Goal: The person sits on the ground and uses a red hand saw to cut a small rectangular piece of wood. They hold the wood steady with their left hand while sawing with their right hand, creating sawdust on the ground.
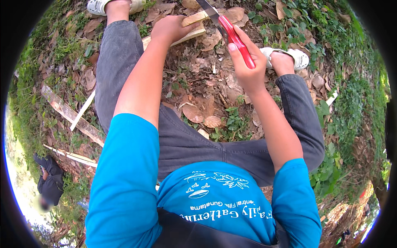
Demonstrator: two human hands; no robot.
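Observation:
My left hand [167, 29] is closed round a pale strip of wood [196, 17] between my feet. A second pale wood piece [191, 36] lies just below it, close to my fingers. In my closed right hand [250, 68] is a red-handled cutting tool [236, 41], its thumb lying along the handle. The tool's flat grey blade [209, 9] crosses the far end of the strip and runs out of the picture's top edge. Whether it is a knife or a saw, I cannot tell.
Dry leaves [192, 112] and low green plants cover the ground. On the left lie a long weathered board [70, 110], a thin pale stick [84, 110] and a split strip [71, 156]. Another person [51, 182] in dark clothes is at the far left. My bent legs frame the work.

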